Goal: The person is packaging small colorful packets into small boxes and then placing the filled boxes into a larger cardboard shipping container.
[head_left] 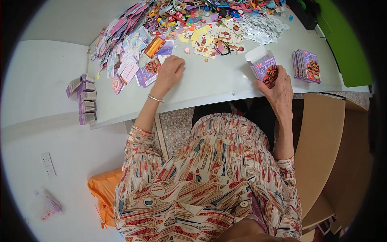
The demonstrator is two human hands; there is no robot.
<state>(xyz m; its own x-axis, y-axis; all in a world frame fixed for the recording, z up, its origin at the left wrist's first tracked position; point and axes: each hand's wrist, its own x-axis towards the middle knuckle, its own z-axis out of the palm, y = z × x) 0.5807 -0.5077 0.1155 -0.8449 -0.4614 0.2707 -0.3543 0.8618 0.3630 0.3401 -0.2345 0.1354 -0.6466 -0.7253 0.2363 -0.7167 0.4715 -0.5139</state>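
Observation:
My right hand (279, 86) grips a small purple printed carton (263, 66) at the right front of the white table (213, 86). The carton stands upright with its pale top flap raised; its inside cannot be made out. My left hand (171, 72) is at the table's left middle, its fingers curled together and pointing right. Whatever it may hold is hidden. Beside it lie purple printed cards (146, 75) and an orange-brown packet (155, 46). A small pink piece (187, 50) sits just beyond the left fingers.
Closed purple cartons (310, 66) stand at the right. Glossy cards (125, 34), colourful trinkets (177, 18), character cards (231, 33) and whitish packets (264, 26) heap along the back. Card bundles (88, 97) line the left edge. A cardboard box (322, 137) and an orange bag (107, 189) flank me.

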